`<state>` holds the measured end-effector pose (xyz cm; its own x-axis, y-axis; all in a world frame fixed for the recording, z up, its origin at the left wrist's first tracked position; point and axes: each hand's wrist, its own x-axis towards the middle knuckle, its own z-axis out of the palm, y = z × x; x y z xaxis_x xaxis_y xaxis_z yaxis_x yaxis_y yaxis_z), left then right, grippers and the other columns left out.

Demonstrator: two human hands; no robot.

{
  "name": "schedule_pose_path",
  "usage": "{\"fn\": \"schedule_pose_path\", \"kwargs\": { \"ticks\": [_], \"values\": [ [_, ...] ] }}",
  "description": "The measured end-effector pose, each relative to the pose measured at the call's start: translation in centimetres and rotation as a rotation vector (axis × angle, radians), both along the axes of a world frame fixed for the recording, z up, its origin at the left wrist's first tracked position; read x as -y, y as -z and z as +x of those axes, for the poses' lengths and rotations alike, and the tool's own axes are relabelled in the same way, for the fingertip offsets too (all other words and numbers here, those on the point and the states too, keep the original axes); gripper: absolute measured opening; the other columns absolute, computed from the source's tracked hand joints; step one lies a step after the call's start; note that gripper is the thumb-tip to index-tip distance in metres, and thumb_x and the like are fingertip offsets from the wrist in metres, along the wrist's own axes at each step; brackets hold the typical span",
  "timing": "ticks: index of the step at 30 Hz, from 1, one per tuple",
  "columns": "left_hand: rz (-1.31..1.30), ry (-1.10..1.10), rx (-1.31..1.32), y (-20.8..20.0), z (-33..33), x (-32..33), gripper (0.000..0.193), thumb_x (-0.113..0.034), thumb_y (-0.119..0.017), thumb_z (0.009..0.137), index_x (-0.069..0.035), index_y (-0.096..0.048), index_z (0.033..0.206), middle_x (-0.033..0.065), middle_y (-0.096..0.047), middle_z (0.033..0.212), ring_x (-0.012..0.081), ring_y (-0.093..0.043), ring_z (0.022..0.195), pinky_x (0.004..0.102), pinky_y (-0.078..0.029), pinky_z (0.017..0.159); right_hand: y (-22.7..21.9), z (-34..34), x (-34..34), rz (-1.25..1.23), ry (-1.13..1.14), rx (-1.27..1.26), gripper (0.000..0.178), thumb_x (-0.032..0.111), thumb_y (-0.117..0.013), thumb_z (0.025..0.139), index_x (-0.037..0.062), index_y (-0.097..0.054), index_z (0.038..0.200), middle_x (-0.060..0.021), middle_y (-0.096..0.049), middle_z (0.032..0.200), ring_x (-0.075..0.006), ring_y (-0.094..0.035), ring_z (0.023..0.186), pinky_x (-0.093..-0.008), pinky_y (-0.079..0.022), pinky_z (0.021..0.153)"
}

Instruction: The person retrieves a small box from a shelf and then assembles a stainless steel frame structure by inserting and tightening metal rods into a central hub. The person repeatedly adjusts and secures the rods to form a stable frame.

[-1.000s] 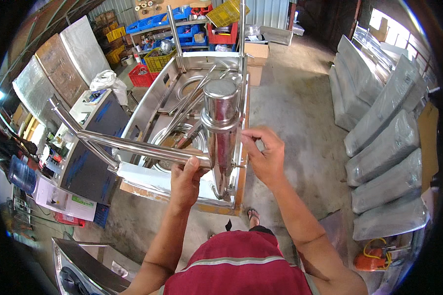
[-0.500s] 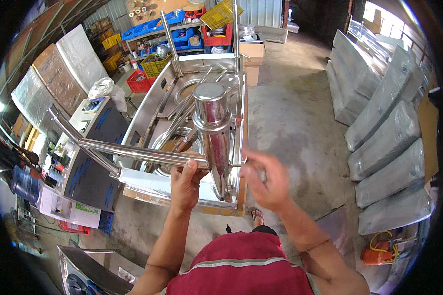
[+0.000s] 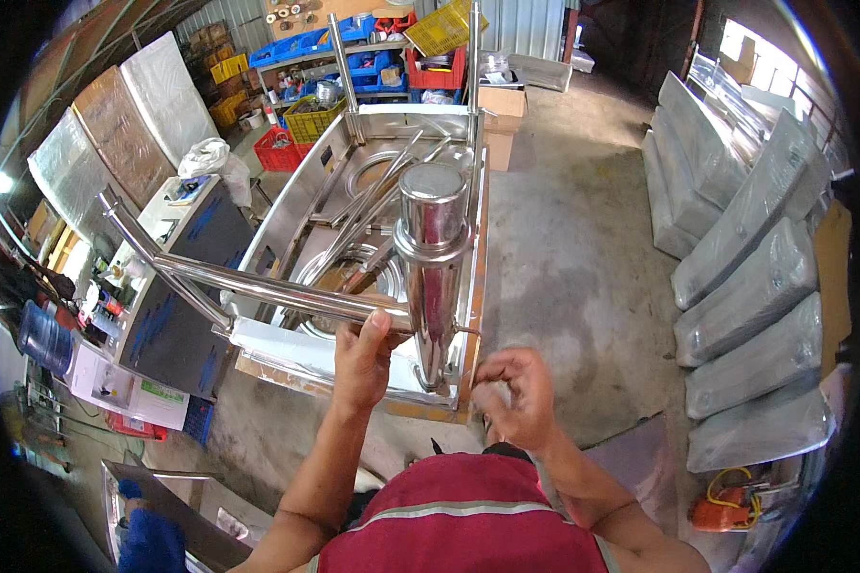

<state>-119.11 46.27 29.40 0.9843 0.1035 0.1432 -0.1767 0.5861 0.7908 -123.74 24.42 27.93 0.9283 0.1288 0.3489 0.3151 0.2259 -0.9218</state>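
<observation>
A shiny metal cylinder [image 3: 432, 215] with a collar rises at the near right corner of a metal frame [image 3: 287, 358]. A polished horizontal tube [image 3: 287, 298] runs from it to the left corner post. My left hand [image 3: 361, 363] is closed round this tube just left of the cylinder, thumb on top. From the cylinder's right side a thin pin [image 3: 468, 330] sticks out. Just below and right of the pin is my right hand [image 3: 518, 393], apart from it, fingers curled round a small greyish thing I cannot make out.
Bent tubes and rods [image 3: 354, 258] lie inside the frame. Wrapped grey panels [image 3: 745, 315] lean along the right. Shelves with blue bins [image 3: 301, 45] stand behind. A dark-fronted workbench [image 3: 186, 282] is at left. Another person's blue sleeve [image 3: 153, 540] shows at lower left, beside a metal frame.
My right hand has moved down, away from the pin, and its fingers have curled in. My left hand keeps its grip on the tube. The blue sleeve has come into view.
</observation>
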Motion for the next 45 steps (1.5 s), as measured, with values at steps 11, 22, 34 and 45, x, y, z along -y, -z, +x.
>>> {"fn": "schedule_pose_path", "kwargs": {
  "ticks": [11, 22, 34, 45],
  "values": [
    [-0.004, -0.028, -0.018, 0.1, 0.0, 0.0, 0.029, -0.023, -0.065, 0.096, -0.004, -0.057, 0.117, 0.0064, -0.065, 0.104, 0.0177, -0.068, 0.094, 0.0368, -0.058, 0.087, -5.0, 9.5, -1.9, -0.168, 0.484, 0.229, 0.013, 0.009, -0.073, 0.088, 0.0035, -0.068, 0.099, -0.0053, -0.068, 0.087, -0.0137, -0.062, 0.075, -0.0280, -0.052, 0.070],
    [-0.031, -0.036, -0.045, -0.6, -0.1, 0.4, 0.033, -0.023, -0.069, 0.094, -0.001, -0.056, 0.116, 0.0080, -0.065, 0.103, 0.0176, -0.067, 0.092, 0.0350, -0.057, 0.086, -4.3, 0.3, -0.8, -0.182, 0.067, 0.437, 0.034, 0.003, -0.069, 0.088, -0.0002, -0.055, 0.118, -0.0175, -0.066, 0.106, -0.0183, -0.064, 0.093, -0.0367, -0.050, 0.083],
    [0.014, -0.013, -0.017, -0.4, 0.1, 0.1, 0.035, -0.022, -0.068, 0.094, 0.000, -0.055, 0.118, 0.0080, -0.065, 0.104, 0.0179, -0.068, 0.092, 0.0365, -0.057, 0.086, 0.1, 6.3, -1.4, -0.055, 0.347, 0.251, 0.018, 0.000, -0.059, 0.095, 0.0002, -0.058, 0.113, -0.0095, -0.062, 0.108, -0.0129, -0.060, 0.080, -0.0282, -0.054, 0.073],
    [-0.033, 0.028, 0.034, -0.3, 0.3, 0.3, 0.038, -0.022, -0.070, 0.093, -0.004, -0.055, 0.122, 0.0063, -0.066, 0.110, 0.0164, -0.067, 0.099, 0.0342, -0.056, 0.090, 21.7, 6.6, 5.0, 0.064, 0.476, -0.814, 0.018, 0.011, -0.057, 0.096, 0.0025, -0.060, 0.111, -0.0090, -0.064, 0.092, -0.0155, -0.062, 0.068, -0.0299, -0.055, 0.062]
  ]
}}
